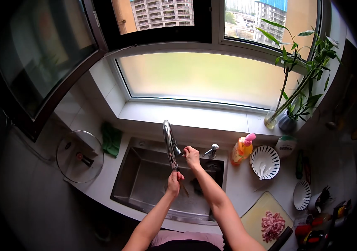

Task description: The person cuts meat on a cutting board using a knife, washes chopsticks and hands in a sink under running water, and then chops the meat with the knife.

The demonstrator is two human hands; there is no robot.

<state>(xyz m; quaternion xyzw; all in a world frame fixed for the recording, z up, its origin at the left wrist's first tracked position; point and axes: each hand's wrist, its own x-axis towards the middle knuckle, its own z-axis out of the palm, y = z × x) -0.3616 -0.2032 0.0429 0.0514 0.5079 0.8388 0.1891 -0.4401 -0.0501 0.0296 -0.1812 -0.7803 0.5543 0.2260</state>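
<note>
Over the grey steel sink (pixel 147 180), the arched chrome faucet (pixel 168 140) is being clamped by the right hand's (pixel 192 157) fingers, seemingly for control; left hand's (pixel 173 184) grip unclear.

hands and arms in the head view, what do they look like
The left hand and right hand wear no gloves; both arms are bare, no sleeves in view. Pale pink cloth and black cloth show at the body.

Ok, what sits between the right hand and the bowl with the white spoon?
Head view, going from the right hand to the bowl: the chrome fixture by the sink, then the orange bottle.
</note>
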